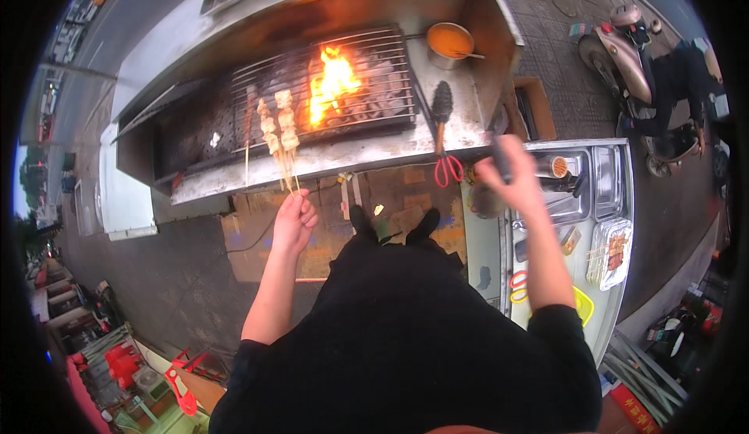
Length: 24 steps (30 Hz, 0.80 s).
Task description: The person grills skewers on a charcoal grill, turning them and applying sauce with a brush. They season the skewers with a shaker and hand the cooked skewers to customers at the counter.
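My left hand [297, 217] pinches the lower ends of several bamboo skewers threaded with pale pieces of meat [287, 121]. They are held up at the front edge of a metal charcoal grill [374, 147]. Another skewer with darker food [250, 119] rests on the grill's wire grate [386, 48], left of the held ones. Tall flames [333, 86] rise from the coals just right of the meat. Above the side table, my right hand [518, 171] grips a dark object [500, 156], too blurred to name exactly.
A metal pot of orange sauce [449, 42], a basting brush [442, 103] and red-handled scissors [449, 171] sit on the grill's right end. The side table holds metal trays [607, 182] and a foil tray of skewers [611, 252]. A person beside a scooter [629, 62] is at right.
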Motion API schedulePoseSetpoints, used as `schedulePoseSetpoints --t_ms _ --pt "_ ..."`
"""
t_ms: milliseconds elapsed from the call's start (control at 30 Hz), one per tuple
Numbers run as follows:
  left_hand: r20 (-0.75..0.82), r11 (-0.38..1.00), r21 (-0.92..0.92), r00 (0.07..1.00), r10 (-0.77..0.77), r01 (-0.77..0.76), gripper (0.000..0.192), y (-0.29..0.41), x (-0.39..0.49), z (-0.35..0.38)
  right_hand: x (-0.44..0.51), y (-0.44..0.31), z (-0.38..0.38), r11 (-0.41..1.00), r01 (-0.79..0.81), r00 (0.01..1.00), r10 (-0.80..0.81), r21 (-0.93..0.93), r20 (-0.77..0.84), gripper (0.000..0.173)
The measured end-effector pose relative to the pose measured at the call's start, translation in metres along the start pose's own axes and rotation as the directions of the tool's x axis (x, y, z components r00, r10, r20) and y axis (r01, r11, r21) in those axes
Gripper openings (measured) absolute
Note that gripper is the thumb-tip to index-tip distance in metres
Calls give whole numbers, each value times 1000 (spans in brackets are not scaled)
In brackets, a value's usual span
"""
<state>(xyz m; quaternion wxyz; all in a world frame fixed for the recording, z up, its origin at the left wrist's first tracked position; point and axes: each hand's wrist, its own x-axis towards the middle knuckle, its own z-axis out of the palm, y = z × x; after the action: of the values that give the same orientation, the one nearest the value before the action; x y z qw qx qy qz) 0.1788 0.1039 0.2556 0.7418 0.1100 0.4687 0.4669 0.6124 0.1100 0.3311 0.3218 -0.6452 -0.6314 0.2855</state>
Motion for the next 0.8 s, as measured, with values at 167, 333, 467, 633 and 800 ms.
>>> schedulePoseSetpoints --t_ms 167,333,467,633,800 --pt "-18 998 -40 999 40 -41 15 23 -11 -64 10 -44 182 951 34 978 -95 308 187 28" --pt "-62 996 -68 997 52 -56 15 49 -21 -118 23 -65 241 954 -179 960 116 240 253 24" --pt "-60 995 -79 997 53 -58 15 63 -21 -144 27 -80 264 989 -11 987 -13 149 158 23" --pt "-16 996 -90 1000 14 -16 15 71 -10 -155 33 -96 273 959 -282 916 274 -15 293 26" --pt "17 998 -63 1000 9 -8 15 76 -2 -154 30 -99 269 1000 -28 974 28 -2 227 24"
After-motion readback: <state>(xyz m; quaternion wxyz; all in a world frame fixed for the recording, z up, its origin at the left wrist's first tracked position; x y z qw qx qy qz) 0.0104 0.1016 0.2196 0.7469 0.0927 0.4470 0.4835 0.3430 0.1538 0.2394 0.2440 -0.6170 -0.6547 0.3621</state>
